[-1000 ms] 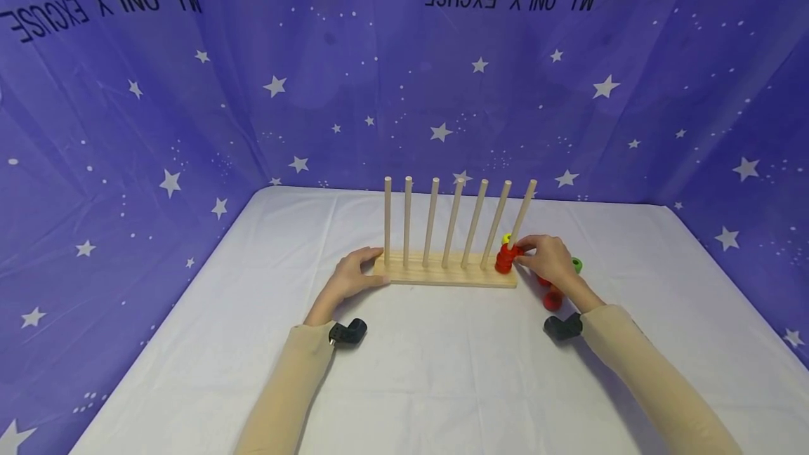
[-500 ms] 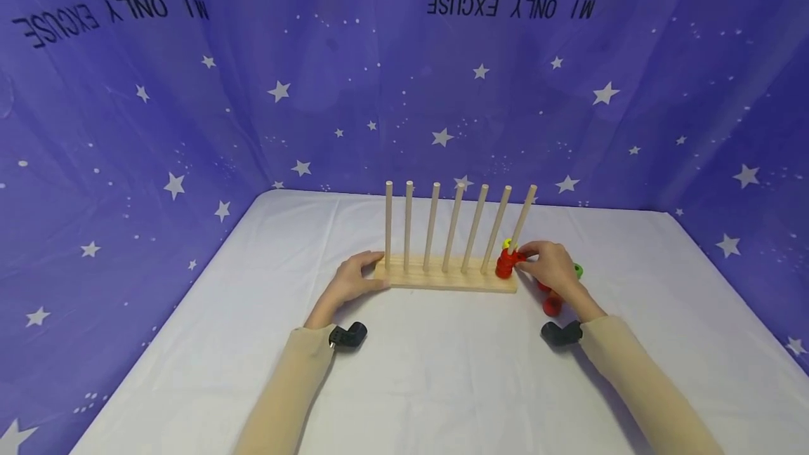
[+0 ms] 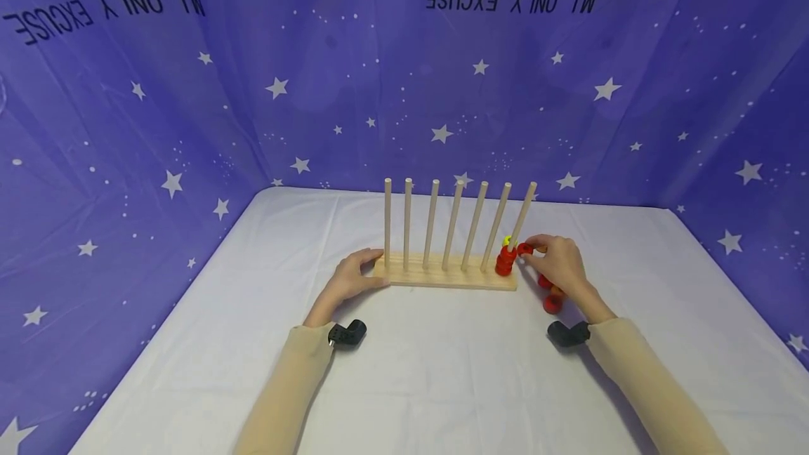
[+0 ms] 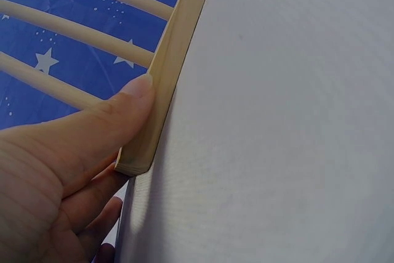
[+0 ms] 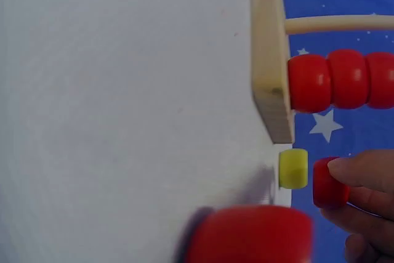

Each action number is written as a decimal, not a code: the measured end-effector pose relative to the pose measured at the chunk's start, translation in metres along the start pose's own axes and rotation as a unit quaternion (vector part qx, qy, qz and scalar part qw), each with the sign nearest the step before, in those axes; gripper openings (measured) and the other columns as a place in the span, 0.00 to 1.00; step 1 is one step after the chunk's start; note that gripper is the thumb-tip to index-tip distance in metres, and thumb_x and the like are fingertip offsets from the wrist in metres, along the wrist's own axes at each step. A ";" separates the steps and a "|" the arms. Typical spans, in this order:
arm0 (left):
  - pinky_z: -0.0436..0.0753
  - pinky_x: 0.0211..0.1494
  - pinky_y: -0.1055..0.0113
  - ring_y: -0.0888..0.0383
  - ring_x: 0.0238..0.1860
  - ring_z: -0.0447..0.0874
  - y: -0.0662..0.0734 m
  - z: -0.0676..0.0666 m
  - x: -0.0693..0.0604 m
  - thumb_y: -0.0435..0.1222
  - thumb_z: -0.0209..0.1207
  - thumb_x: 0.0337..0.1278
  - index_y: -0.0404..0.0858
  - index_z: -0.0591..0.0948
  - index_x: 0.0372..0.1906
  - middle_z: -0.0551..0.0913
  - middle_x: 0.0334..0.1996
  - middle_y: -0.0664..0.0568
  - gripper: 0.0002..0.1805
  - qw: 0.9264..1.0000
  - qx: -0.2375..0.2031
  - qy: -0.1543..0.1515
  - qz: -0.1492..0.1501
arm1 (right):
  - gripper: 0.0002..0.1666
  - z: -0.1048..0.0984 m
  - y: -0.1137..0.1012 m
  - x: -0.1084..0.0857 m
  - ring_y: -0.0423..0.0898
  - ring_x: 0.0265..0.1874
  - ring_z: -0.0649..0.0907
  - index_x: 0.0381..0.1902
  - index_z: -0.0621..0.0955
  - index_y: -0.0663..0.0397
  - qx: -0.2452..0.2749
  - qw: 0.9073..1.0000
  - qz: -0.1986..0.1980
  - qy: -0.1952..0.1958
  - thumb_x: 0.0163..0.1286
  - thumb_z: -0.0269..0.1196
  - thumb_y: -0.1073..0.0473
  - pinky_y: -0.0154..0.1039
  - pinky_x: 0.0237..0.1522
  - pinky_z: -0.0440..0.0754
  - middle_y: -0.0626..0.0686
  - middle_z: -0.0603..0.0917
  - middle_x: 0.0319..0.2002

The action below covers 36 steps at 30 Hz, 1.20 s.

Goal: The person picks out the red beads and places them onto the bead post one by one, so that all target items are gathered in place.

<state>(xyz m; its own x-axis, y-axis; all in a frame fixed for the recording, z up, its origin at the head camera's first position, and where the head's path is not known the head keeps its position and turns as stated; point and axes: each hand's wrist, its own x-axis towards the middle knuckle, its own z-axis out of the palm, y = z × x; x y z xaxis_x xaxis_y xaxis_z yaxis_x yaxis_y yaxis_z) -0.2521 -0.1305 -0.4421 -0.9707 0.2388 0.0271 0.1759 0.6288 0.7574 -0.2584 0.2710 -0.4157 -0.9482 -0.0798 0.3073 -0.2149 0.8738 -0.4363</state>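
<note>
Seven wooden pegs [image 3: 431,225] stand in a row on a long wooden base [image 3: 449,279], which rests on a white cloth [image 3: 442,364]. The left hand [image 3: 350,277] grips the left end of the base, its thumb along the near side and its other fingers at the far side, as the left wrist view confirms. The right hand [image 3: 561,262] pinches a single red bead [image 3: 524,249] between thumb and fingers, just to the right of the last peg and apart from it. That rightmost peg carries a stack of red beads [image 3: 505,260]; three show in the right wrist view, where the frame edge cuts off the row. One yellow bead [image 5: 293,169] lies near the right end of the base, beyond the stack as seen from the head. Below the right hand lie loose red beads [image 3: 553,303], with an orange bead [image 3: 557,291] partly hidden among them. Two beige sleeves [image 3: 278,392] cover the forearms. Behind the table hangs a purple-blue curtain [image 3: 379,90] with pale stars and inverted dark lettering.
</note>
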 end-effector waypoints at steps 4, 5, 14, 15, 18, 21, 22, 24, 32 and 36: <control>0.59 0.74 0.47 0.40 0.70 0.62 -0.001 0.000 0.001 0.40 0.69 0.44 0.36 0.71 0.63 0.68 0.66 0.38 0.38 1.000 0.004 0.000 0.003 | 0.17 -0.006 -0.004 0.000 0.57 0.32 0.84 0.43 0.84 0.61 -0.001 1.000 -0.011 0.018 0.56 0.67 0.58 0.48 0.34 0.79 0.63 0.87 0.36; 0.59 0.74 0.47 0.40 0.70 0.62 -0.001 -0.001 0.001 0.40 0.69 0.44 0.36 0.71 0.63 0.69 0.66 0.38 0.38 1.000 0.001 0.000 0.003 | 0.17 -0.008 -0.006 0.000 0.56 0.29 0.83 0.43 0.84 0.61 -0.001 1.000 -0.013 0.022 0.56 0.67 0.58 0.44 0.31 0.78 0.63 0.87 0.35; 0.60 0.72 0.45 0.39 0.68 0.63 -0.005 -0.002 0.003 0.48 0.70 0.41 0.39 0.72 0.62 0.71 0.65 0.39 0.39 0.999 -0.009 0.009 0.031 | 0.15 -0.019 -0.019 0.002 0.44 0.16 0.70 0.39 0.85 0.62 -0.002 0.996 -0.049 0.077 0.54 0.68 0.60 0.31 0.19 0.62 0.63 0.86 0.26; 0.60 0.73 0.45 0.39 0.69 0.63 -0.006 -0.002 0.003 0.48 0.70 0.42 0.39 0.72 0.63 0.70 0.65 0.39 0.39 0.999 -0.010 0.007 0.030 | 0.15 -0.020 -0.020 0.001 0.44 0.16 0.69 0.39 0.85 0.62 -0.001 0.995 -0.051 0.081 0.53 0.68 0.60 0.31 0.19 0.62 0.62 0.86 0.25; 0.57 0.74 0.45 0.39 0.70 0.60 -0.003 -0.003 0.002 0.44 0.70 0.43 0.37 0.71 0.64 0.68 0.66 0.38 0.39 1.000 -0.009 -0.003 0.013 | 0.14 -0.022 -0.024 0.000 0.44 0.17 0.68 0.38 0.85 0.61 -0.001 0.994 -0.055 0.093 0.53 0.68 0.60 0.32 0.19 0.61 0.60 0.84 0.22; 0.57 0.74 0.46 0.40 0.71 0.60 -0.001 -0.002 0.003 0.42 0.69 0.45 0.37 0.70 0.64 0.67 0.67 0.39 0.38 1.000 0.003 -0.006 0.004 | 0.14 -0.026 -0.027 0.000 0.45 0.17 0.68 0.38 0.85 0.61 -0.004 0.993 -0.062 0.105 0.53 0.68 0.60 0.32 0.19 0.60 0.58 0.81 0.19; 0.58 0.74 0.47 0.40 0.71 0.60 0.000 -0.002 0.002 0.41 0.69 0.45 0.36 0.70 0.64 0.67 0.67 0.39 0.38 1.000 0.006 -0.006 0.002 | 0.14 -0.027 -0.028 0.000 0.45 0.16 0.68 0.38 0.85 0.60 -0.006 0.992 -0.064 0.109 0.53 0.68 0.60 0.32 0.19 0.60 0.58 0.81 0.18; 0.59 0.74 0.47 0.41 0.70 0.61 0.002 -0.002 0.002 0.41 0.69 0.45 0.36 0.70 0.64 0.68 0.67 0.40 0.38 1.000 0.008 -0.005 0.001 | 0.14 -0.030 -0.030 -0.001 0.45 0.16 0.67 0.38 0.85 0.60 -0.008 0.991 -0.067 0.113 0.53 0.68 0.60 0.33 0.18 0.59 0.57 0.80 0.17; 0.60 0.74 0.48 0.41 0.70 0.62 0.002 -0.001 0.000 0.40 0.69 0.44 0.36 0.70 0.64 0.69 0.66 0.39 0.38 1.000 -0.004 -0.003 0.002 | 0.12 -0.039 -0.036 -0.003 0.40 0.15 0.64 0.36 0.86 0.58 -0.008 0.986 -0.085 0.143 0.53 0.69 0.60 0.32 0.17 0.58 0.56 0.80 0.18; 0.60 0.74 0.48 0.41 0.70 0.62 0.001 0.000 -0.001 0.40 0.69 0.44 0.36 0.70 0.64 0.68 0.66 0.39 0.38 1.000 -0.008 -0.003 -0.002 | 0.12 -0.042 -0.039 -0.005 0.39 0.16 0.64 0.36 0.86 0.57 -0.003 0.984 -0.091 0.156 0.52 0.69 0.60 0.32 0.17 0.58 0.54 0.78 0.17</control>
<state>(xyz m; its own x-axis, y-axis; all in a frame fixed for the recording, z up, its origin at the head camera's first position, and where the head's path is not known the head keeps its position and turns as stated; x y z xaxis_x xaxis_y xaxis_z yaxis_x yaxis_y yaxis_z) -0.2507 -0.1301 -0.4412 -0.9703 0.2411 0.0198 0.1691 0.6175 0.7682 -0.2359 0.2571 -0.3645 -0.7762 -0.0847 0.6247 -0.3725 0.8611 -0.3460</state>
